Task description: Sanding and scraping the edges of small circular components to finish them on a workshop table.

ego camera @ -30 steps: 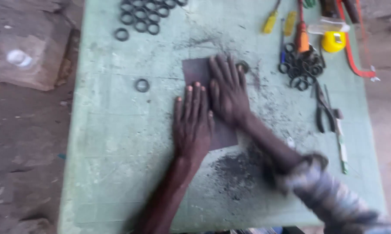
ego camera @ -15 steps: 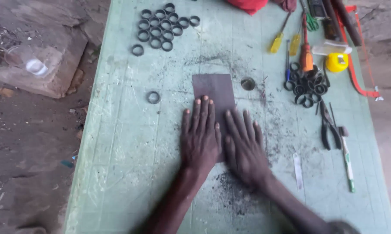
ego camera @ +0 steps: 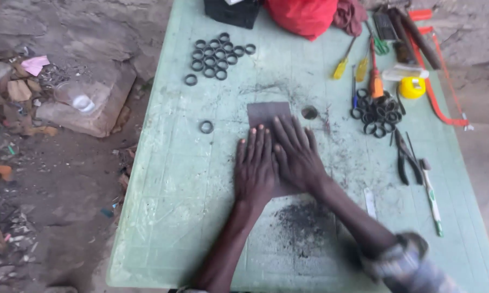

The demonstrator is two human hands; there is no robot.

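Left hand [ego camera: 255, 168] and right hand [ego camera: 297, 157], grip released, press flat on a dark grey abrasive sheet [ego camera: 266, 114] on the pale green counter [ego camera: 163, 217]; black dust [ego camera: 304, 222] lies nearby, one black ring [ego camera: 206, 127] apart.

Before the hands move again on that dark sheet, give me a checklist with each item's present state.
1. Left hand flat on the dark sheet: ok.
2. Right hand flat on the sheet beside it: ok.
3. Sheet lies fully on the green table, far end uncovered: ok.
4. Single ring lies apart from the sheet, to its left: ok.
5. Anything trapped under the palms: cannot tell, hidden.
6. Table surface clean near the wrists: not ok, dark filings scattered there.
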